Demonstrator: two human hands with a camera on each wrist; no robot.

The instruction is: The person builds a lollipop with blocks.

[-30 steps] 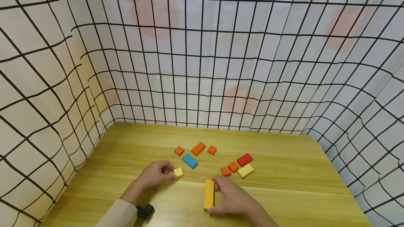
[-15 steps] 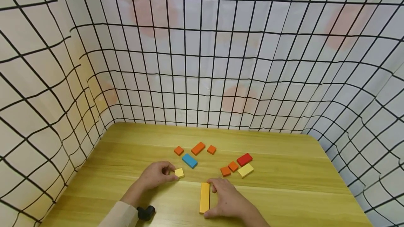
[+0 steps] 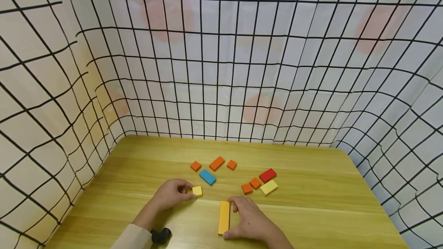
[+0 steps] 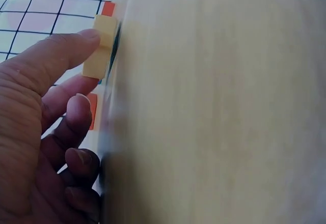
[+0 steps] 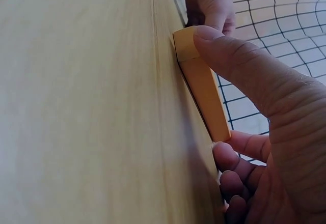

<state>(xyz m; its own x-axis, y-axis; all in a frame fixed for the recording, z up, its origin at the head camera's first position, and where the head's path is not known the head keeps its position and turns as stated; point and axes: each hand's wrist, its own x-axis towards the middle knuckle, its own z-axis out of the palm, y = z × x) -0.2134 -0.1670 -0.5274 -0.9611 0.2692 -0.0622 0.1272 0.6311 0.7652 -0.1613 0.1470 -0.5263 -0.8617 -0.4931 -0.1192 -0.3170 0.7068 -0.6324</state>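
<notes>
In the head view, my left hand (image 3: pixel 170 196) pinches a small pale-yellow square block (image 3: pixel 197 191) between thumb and index finger. The left wrist view shows the thumb on the near side of that block (image 4: pixel 103 46), the other fingers curled below. My right hand (image 3: pixel 252 220) grips a long yellow-orange block (image 3: pixel 224 218) at its two ends, thumb at the near end and index finger at the far end. This long block (image 5: pixel 205 94) lies on the table in the right wrist view. A gap of wood separates the two blocks.
Beyond the hands lie a blue block (image 3: pixel 207 177), a long orange block (image 3: pixel 217 163) and several small orange squares (image 3: pixel 195 166). Right of them are a red block (image 3: pixel 268 175) and a pale-yellow block (image 3: pixel 268 187). Black grid mesh (image 3: pixel 221 87) surrounds the wooden table (image 3: pixel 318 203).
My right hand has shifted the long yellow-orange block left and slightly nearer, then stayed put over the last half second. My left hand has edged slightly right with the small square block.
</notes>
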